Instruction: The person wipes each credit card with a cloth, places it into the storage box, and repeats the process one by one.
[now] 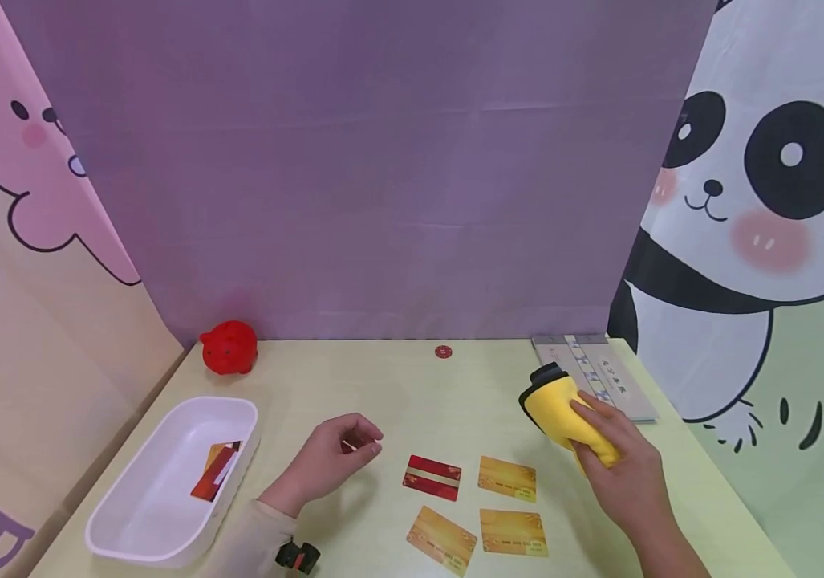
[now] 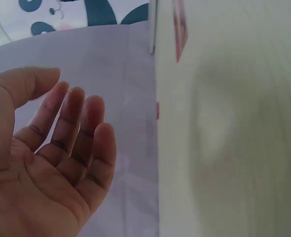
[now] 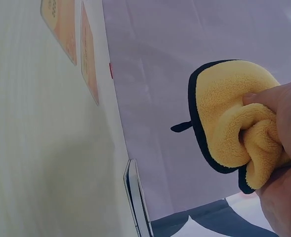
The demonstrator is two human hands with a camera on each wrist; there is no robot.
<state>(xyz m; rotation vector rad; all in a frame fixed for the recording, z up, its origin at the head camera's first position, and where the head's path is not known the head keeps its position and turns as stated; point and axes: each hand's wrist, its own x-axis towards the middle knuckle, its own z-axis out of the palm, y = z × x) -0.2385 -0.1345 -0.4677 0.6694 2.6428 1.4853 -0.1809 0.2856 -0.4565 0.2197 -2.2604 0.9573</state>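
Observation:
My right hand [image 1: 624,466] grips a bunched yellow cloth [image 1: 563,409] with dark edging, held above the right side of the table. In the right wrist view the thick, fluffy cloth [image 3: 229,108] is folded in on itself between thumb and fingers, a small dark loop poking out. My left hand [image 1: 332,457] hovers over the table with loosely bent fingers and nothing in it; its palm shows in the left wrist view. Between the hands lie a red card [image 1: 432,478] with a pale stripe and three golden cards, one of them the upper right golden card [image 1: 508,478].
At left stands a white plastic tray [image 1: 130,482] with a few red and orange cards [image 1: 215,472] inside. A red piggy bank [image 1: 229,348] sits at the back left, a small red disc [image 1: 444,352] at the back edge. A flat grey book or box [image 1: 621,385] lies back right.

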